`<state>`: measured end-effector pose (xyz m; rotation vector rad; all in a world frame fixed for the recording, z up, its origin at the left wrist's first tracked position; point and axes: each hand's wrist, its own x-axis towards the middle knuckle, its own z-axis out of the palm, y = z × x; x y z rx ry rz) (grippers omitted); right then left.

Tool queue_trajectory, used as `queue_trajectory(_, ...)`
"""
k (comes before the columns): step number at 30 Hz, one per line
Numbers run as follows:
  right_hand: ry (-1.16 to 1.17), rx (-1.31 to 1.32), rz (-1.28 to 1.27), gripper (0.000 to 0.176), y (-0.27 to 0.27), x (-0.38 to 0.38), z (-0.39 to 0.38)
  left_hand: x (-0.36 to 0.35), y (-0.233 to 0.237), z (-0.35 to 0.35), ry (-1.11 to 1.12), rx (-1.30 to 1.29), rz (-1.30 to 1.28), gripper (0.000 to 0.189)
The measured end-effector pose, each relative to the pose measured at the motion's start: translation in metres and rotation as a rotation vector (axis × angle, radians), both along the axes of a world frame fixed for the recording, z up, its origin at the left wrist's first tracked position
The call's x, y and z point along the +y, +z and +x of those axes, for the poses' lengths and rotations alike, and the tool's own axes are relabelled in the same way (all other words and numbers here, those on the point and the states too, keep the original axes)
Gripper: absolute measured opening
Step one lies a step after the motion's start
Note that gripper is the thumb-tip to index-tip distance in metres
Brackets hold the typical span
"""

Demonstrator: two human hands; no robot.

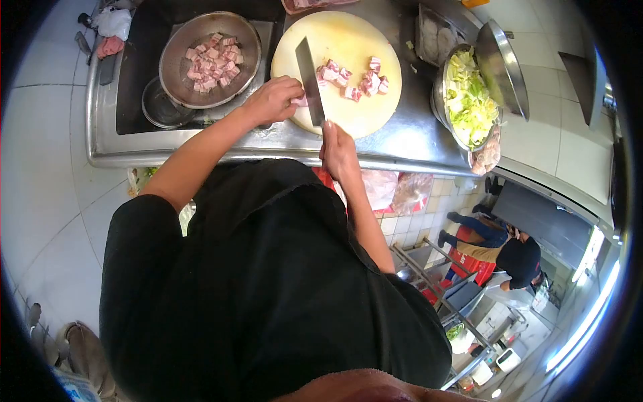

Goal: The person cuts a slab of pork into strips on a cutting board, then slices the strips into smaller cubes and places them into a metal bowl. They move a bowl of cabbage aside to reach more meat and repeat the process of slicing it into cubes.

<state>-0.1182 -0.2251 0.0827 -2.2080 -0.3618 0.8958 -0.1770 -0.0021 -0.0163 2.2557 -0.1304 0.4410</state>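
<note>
Pink meat (301, 102) seemingly pinched by curled left hand (274, 100); right hand (340, 151) clenches cleaver (309, 80).

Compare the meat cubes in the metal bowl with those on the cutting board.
Amount: the bowl cubes far outnumber the board cubes.
Layout: the bowl cubes form one broad spread; the board cubes sit in small clusters.
Surface: the bowl cubes lie in a metal bowl, the board cubes on a pale cutting board.
Shared: both are pink-and-white chunks.

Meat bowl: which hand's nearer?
Left. The left hand is at the board's left edge, just right of the meat bowl. The right hand grips the cleaver at the board's near edge, farther right.
</note>
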Motion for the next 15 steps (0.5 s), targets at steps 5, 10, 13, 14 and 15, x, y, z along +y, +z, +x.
queue_trajectory(5,0.011,-0.042,-0.041,0.054,0.02,-0.039,-0.036,-0.005,-0.001,0.002,0.031,-0.027,-0.035,0.024)
queue_trajectory(10,-0.04,0.17,-0.081,0.055,0.037,-0.042,-0.036,-0.007,-0.004,0.004,0.034,-0.014,-0.042,0.023)
queue_trajectory(13,0.0,0.132,-0.105,0.053,0.031,-0.034,-0.033,-0.01,-0.009,0.003,0.07,0.011,-0.033,0.023)
queue_trajectory(14,0.057,0.057,-0.099,0.052,0.026,-0.027,-0.029,-0.011,-0.012,0.002,0.07,-0.019,-0.032,0.022)
queue_trajectory(15,0.109,-0.02,-0.093,0.051,0.019,-0.019,-0.023,-0.01,-0.012,0.0,0.071,-0.017,-0.039,0.022)
